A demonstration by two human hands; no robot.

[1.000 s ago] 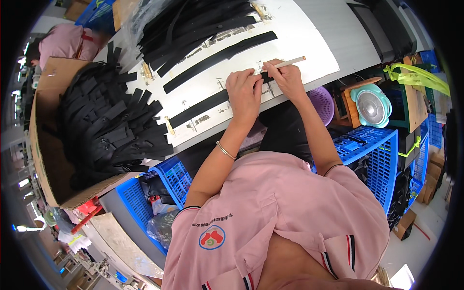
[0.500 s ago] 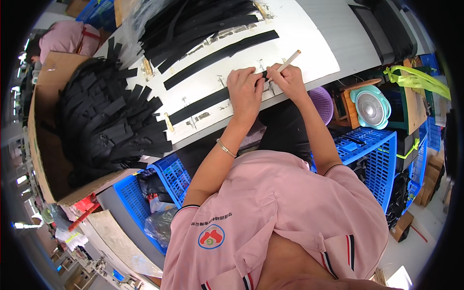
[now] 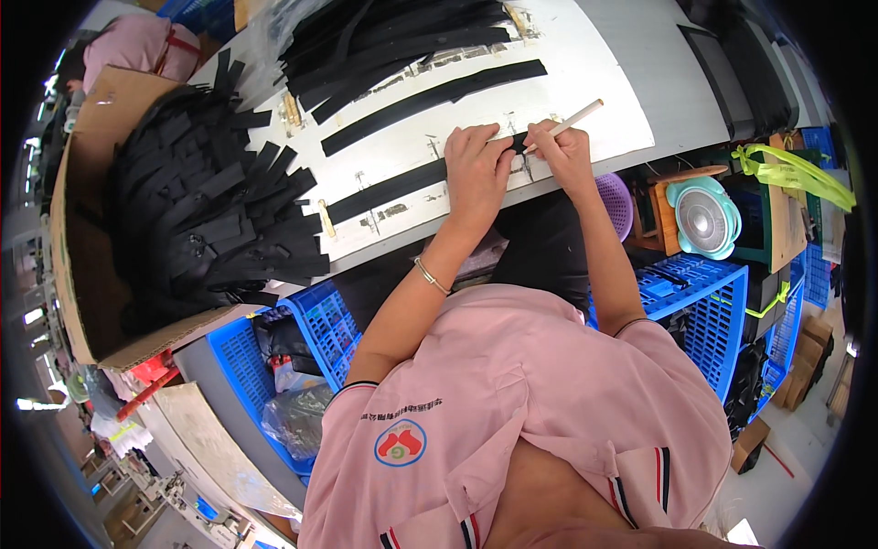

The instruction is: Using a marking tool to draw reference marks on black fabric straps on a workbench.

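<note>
A long black strap [image 3: 384, 190] lies across the white worktable [image 3: 604, 82] in front of me. My left hand [image 3: 476, 169] presses flat on its right part. My right hand [image 3: 562, 151] pinches a thin pale stick [image 3: 574, 119], its tip resting on the strap's right end beside my left fingers. A second black strap [image 3: 430, 102] lies parallel just beyond.
A heap of black straps [image 3: 384, 37] fills the table's far side. A cardboard box [image 3: 82, 238] crammed with black straps stands at the left. Blue crates [image 3: 695, 302] sit under the table, with a small round fan [image 3: 702, 218] to the right. Another person in pink [image 3: 128, 55] is at the far left.
Both hands stay on the strap's right end. The stick has tilted slightly in my right hand; my left hand has shifted a little along the strap.
</note>
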